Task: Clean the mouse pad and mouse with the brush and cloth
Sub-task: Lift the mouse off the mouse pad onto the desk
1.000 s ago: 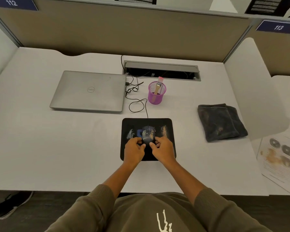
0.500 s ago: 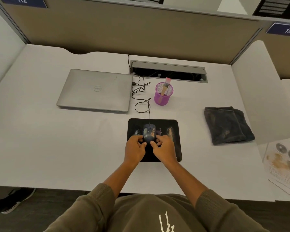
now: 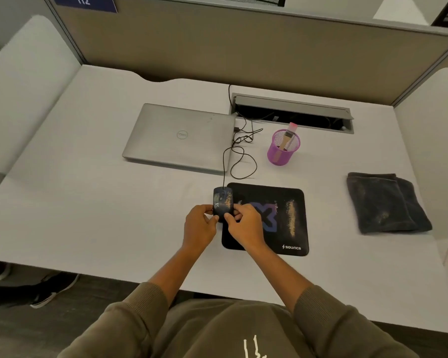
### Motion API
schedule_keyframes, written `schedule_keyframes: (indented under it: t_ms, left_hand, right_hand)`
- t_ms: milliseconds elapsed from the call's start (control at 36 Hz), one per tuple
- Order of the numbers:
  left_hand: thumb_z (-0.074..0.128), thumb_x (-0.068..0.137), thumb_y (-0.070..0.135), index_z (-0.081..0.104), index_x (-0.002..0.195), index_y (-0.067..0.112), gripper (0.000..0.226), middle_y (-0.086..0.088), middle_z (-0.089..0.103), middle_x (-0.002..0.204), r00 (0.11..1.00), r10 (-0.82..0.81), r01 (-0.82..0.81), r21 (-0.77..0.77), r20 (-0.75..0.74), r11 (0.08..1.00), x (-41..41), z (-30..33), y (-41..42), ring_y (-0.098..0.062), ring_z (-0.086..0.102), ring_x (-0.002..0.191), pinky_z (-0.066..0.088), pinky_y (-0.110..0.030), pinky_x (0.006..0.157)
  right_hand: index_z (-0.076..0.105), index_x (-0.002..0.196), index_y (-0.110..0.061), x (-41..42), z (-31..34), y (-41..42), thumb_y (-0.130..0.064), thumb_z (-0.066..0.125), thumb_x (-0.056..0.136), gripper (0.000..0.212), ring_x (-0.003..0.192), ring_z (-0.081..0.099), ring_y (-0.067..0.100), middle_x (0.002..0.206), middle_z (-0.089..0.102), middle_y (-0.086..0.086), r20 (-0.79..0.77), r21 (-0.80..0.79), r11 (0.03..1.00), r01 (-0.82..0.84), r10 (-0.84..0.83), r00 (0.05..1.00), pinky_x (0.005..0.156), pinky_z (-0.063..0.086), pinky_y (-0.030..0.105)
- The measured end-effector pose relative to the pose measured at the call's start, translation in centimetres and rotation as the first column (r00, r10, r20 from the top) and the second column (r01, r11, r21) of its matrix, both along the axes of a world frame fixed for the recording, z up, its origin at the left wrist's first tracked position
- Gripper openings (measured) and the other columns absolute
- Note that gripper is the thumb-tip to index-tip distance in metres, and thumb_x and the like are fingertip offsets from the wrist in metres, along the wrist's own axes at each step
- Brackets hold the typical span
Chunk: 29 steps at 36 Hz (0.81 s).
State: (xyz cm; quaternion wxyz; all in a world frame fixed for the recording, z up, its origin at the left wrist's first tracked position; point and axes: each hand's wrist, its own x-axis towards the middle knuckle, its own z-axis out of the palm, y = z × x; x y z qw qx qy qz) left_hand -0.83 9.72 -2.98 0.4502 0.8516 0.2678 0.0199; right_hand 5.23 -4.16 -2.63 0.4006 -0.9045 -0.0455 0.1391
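Both hands pinch dusty dark corded mouse [image 3: 223, 202] at its near end: left hand [image 3: 199, 228] on left side, right hand [image 3: 246, 228] on right. Mouse sits at left edge of black printed mouse pad [image 3: 282, 218] on white bench [image 3: 88, 202], possibly lifted slightly. Wooden brush [image 3: 287, 138] upright in purple mesh cup [image 3: 282, 153]. Dark folded cloth [image 3: 386, 202] well right.

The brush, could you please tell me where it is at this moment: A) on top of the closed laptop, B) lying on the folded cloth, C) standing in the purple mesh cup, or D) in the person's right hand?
C: the brush stands in the purple mesh cup.
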Motion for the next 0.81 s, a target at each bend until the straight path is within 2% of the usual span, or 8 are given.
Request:
schedule_keyframes:
  t_ms: [83,167,306,583,667,806]
  left_hand:
    - [0.075,0.098,0.014,0.068,0.131,0.008,0.034,-0.01,0.071,0.124,1.0,0.008,-0.008,0.019,-0.01,1.0,-0.5,0.0,1.8,-0.015,0.064,0.095,0.053,-0.026,0.09]
    - [0.075,0.098,0.014,0.068,0.131,0.007,0.034,-0.011,0.072,0.124,1.0,0.01,-0.01,0.022,-0.026,1.0,-0.9,0.0,3.5,-0.022,0.067,0.099,0.055,-0.031,0.092]
    - [0.076,0.098,0.014,0.067,0.133,0.006,0.037,-0.01,0.071,0.125,0.999,0.012,-0.01,0.038,-0.051,0.999,-1.3,-0.1,5.9,-0.015,0.063,0.088,0.05,-0.023,0.085]
    - [0.075,0.098,0.013,0.068,0.131,0.008,0.035,-0.01,0.072,0.124,0.999,-0.016,0.018,0.043,-0.051,0.999,-1.8,-0.7,8.6,-0.015,0.062,0.087,0.048,-0.023,0.085]
    - [0.075,0.098,0.013,0.067,0.132,0.008,0.035,-0.01,0.072,0.125,0.998,-0.024,0.026,0.035,-0.053,0.999,-1.9,-1.0,8.9,-0.016,0.062,0.089,0.048,-0.023,0.086]
    - [0.075,0.097,0.012,0.067,0.133,0.006,0.037,-0.011,0.071,0.126,0.998,-0.032,0.033,0.017,-0.052,0.999,-2.1,-1.5,9.0,-0.022,0.066,0.099,0.05,-0.025,0.09]
  right_hand:
    - [0.064,0.139,-0.009,-0.5,0.0,1.9,-0.027,0.075,0.096,0.047,0.1,0.063,0.012,0.123,0.066,0.007,-0.005,0.005,1.0,-0.006,0.006,1.0,0.089,0.055,0.025]
    - [0.067,0.133,-0.009,-1.0,-0.1,3.6,-0.027,0.075,0.096,0.042,0.104,0.065,0.018,0.119,0.065,0.007,-0.02,0.009,1.0,-0.02,0.02,1.0,0.092,0.058,0.031]
    - [0.071,0.119,-0.011,-1.4,-0.4,5.9,-0.03,0.074,0.097,0.029,0.094,0.064,0.017,0.113,0.063,0.006,-0.029,0.0,0.999,-0.049,0.049,0.998,0.085,0.059,0.03]
    - [0.072,0.118,-0.011,-2.4,-0.9,8.6,-0.028,0.074,0.097,0.027,0.094,0.065,0.018,0.114,0.064,0.007,-0.05,0.022,1.0,-0.017,0.018,0.999,0.082,0.056,0.026]
    - [0.072,0.119,-0.011,-2.7,-1.0,8.8,-0.027,0.075,0.096,0.029,0.096,0.066,0.019,0.115,0.064,0.007,-0.054,0.029,1.0,-0.001,0.002,0.999,0.084,0.059,0.029]
    - [0.071,0.12,-0.01,-3.0,-1.3,8.7,-0.026,0.075,0.096,0.029,0.095,0.065,0.018,0.115,0.064,0.007,-0.059,0.029,0.999,0.022,-0.021,0.998,0.081,0.056,0.026]
